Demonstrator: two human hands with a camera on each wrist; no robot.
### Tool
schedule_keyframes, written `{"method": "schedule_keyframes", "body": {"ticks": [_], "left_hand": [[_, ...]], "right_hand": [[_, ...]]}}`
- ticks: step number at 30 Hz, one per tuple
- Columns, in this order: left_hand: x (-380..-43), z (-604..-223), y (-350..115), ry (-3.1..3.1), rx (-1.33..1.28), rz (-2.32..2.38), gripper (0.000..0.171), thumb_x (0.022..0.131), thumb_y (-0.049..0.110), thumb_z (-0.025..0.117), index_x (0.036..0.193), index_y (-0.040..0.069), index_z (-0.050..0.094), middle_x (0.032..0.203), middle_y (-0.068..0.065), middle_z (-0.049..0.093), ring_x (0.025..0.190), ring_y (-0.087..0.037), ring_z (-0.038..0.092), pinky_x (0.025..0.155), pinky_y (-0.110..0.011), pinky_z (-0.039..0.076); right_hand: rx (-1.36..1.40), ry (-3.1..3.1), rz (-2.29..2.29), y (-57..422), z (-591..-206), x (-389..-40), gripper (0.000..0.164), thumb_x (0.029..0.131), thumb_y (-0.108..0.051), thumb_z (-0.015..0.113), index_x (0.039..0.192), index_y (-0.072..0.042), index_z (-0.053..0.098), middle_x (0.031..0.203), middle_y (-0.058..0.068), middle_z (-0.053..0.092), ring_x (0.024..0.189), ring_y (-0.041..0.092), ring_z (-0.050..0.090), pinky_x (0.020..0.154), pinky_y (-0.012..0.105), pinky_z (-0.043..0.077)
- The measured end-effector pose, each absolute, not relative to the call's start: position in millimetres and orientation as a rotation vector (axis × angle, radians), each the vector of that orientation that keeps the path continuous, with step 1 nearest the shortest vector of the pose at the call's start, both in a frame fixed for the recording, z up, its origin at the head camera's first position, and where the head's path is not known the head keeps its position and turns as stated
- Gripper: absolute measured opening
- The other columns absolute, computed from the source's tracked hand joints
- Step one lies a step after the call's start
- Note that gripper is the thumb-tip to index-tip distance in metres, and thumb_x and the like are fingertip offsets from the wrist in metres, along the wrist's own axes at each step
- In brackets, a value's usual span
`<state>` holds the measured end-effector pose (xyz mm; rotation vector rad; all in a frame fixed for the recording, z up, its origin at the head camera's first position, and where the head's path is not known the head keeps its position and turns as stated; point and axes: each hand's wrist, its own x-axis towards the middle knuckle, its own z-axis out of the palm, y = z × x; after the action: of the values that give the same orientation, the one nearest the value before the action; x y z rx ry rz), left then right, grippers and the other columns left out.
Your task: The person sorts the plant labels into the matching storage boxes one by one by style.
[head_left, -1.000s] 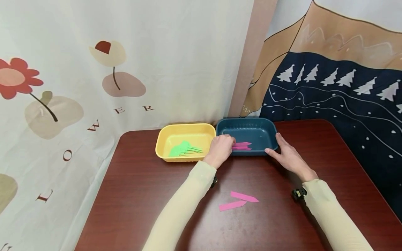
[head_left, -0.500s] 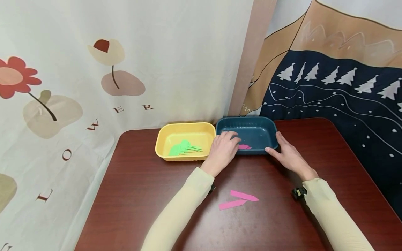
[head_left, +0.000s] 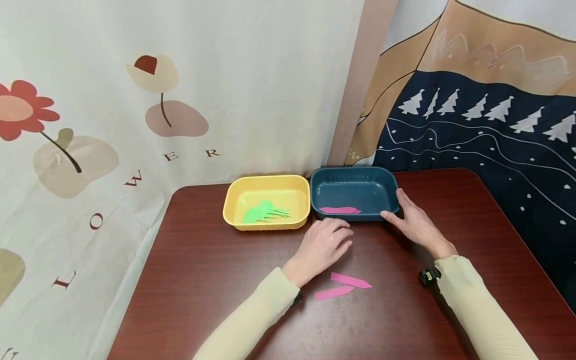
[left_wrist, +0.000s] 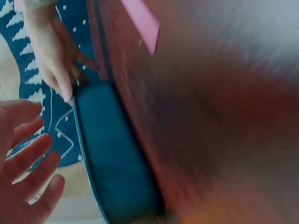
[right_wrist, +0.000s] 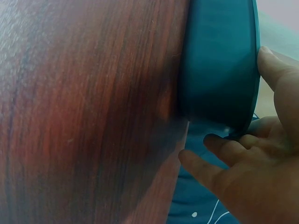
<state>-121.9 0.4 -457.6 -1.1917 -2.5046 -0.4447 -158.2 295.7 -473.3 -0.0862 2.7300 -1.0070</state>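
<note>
Two pink pointed strips (head_left: 334, 293) lie on the table, their ends close together. My left hand (head_left: 321, 245) is above the table just behind them, in front of the dark blue tray (head_left: 391, 192). Its fingers are loosely bent and hold nothing; the left wrist view shows this hand (left_wrist: 28, 172) with fingers spread. Several more pink strips (head_left: 339, 210) lie inside the blue tray along its near wall. At the tray's right end, my right hand (head_left: 416, 222) touches the corner, thumb at the rim and fingers extended along the outer side.
A yellow tray (head_left: 229, 210) stands against the blue tray's left side, with several green pieces (head_left: 263, 212) in it. Both trays are at the back of the brown table (head_left: 202, 280), near a printed curtain (head_left: 270, 90).
My left hand has let go of pink strips inside the blue tray, then come out over the near rim toward me. The right hand stays at the tray's corner.
</note>
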Motion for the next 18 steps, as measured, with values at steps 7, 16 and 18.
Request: {"method": "schedule_keyframes", "body": {"ticks": [7,16,18], "left_hand": [[-103.2,-465.0,-4.3,-2.583,-1.427,-0.31,0.021,0.098,0.037,0.073,0.112,0.023,0.079,0.109,0.008,0.073,0.104,-0.01,0.064,0.083,-0.027,0.048],[-93.2,-468.3,-4.5,-2.6,-1.495,-0.194,0.024,0.096,0.042,0.074,0.111,0.024,0.08,0.106,0.009,0.073,0.101,-0.009,0.065,0.083,-0.025,0.048],[-92.3,-468.4,-4.1,-2.601,-1.502,-0.171,0.025,0.096,0.043,0.074,0.111,0.024,0.08,0.106,0.009,0.073,0.1,-0.01,0.065,0.085,-0.027,0.048]], "right_hand": [[-0.085,2.724,-1.01,296.1,-472.5,-157.0,0.104,0.102,-0.059,0.055,0.164,-0.002,-0.006,0.171,0.022,-0.005,0.155,0.05,0.006,0.117,0.068,0.016],[-0.1,2.723,-1.016,294.7,-471.3,-156.1,0.105,0.101,-0.061,0.054,0.164,-0.001,-0.005,0.171,0.022,-0.005,0.154,0.05,0.007,0.117,0.068,0.017],[-0.099,2.723,-1.013,294.7,-471.2,-156.1,0.104,0.102,-0.06,0.054,0.164,-0.001,-0.005,0.171,0.022,-0.005,0.154,0.05,0.006,0.117,0.068,0.017]]}}
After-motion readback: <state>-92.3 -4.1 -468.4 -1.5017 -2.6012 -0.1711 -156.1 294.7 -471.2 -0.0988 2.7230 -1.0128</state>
